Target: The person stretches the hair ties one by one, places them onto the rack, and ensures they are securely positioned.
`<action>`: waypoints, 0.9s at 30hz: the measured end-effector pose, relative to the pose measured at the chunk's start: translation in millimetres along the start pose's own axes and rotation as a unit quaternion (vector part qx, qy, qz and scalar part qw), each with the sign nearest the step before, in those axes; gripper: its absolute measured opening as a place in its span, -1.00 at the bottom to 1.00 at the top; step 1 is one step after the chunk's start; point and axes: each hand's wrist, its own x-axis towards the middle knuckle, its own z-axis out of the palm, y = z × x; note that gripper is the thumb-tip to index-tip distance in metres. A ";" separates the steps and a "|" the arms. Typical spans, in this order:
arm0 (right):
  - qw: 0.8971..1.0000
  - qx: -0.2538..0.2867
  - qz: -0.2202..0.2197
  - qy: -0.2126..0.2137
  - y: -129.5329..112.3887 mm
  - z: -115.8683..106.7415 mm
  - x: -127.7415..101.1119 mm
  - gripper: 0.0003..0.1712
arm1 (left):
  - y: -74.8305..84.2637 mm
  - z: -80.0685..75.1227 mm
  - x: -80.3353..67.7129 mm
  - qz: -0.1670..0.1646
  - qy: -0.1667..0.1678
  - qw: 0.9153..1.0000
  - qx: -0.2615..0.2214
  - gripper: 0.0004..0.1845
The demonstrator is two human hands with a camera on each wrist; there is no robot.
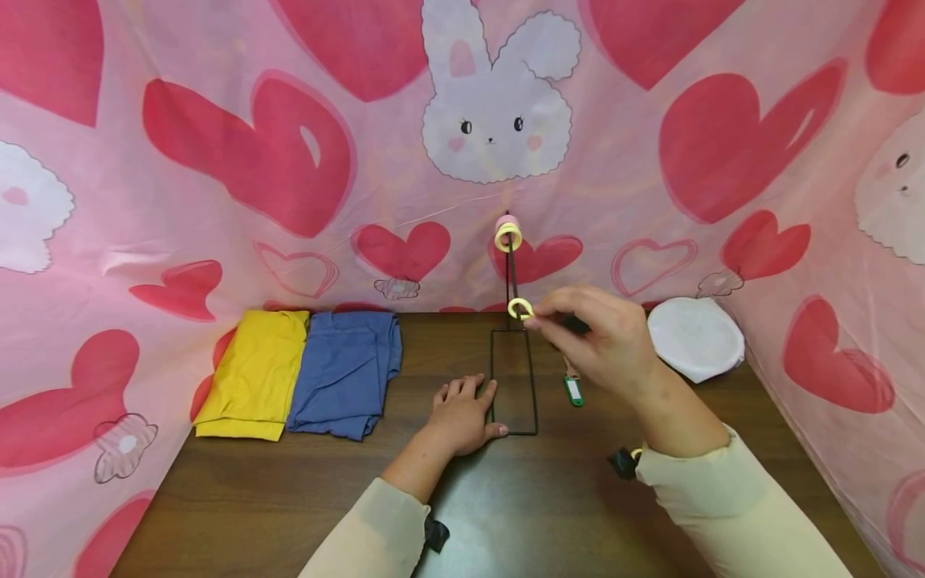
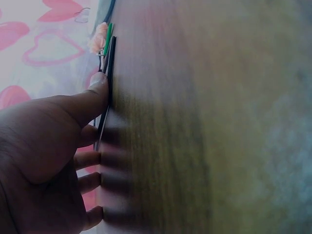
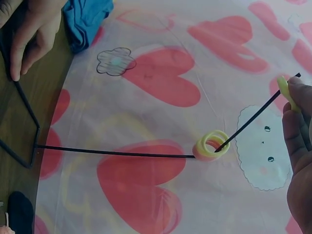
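a small yellow ring is pinched between the thumb and fingertips of the right hand, held up just right of the thin black upright rod of a wire stand. in the right wrist view the same ring is seen edge-on at the fingertips, close to the rod's tip. further along the rod a yellow ring backed by a pink ring is already threaded on it. the left hand is laid flat on the brown table, fingers straight, with the thumb pressed against the near left side of the stand's black rectangular wire base; nothing is gripped by it. a green key tag is seen lying on the table just right of the base, below the right hand. to the far left, a folded yellow cloth and a folded blue cloth are placed side by side, touching. a white round cloth item is found at the far right of the table. the table is enclosed by a pink sheet printed with hearts and rabbits.
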 end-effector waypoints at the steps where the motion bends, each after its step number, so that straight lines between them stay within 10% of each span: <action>1: 1.000 -0.005 0.002 0.000 1.3 0.7 0.0 -0.64 | -0.2 0.3 0.1 -0.001 -0.001 1.000 0.001 -0.08; 27: 0.999 0.018 0.041 0.005 39.0 20.4 1.2 -0.67 | -0.3 1.3 0.8 -0.003 -0.007 1.000 0.002 -0.08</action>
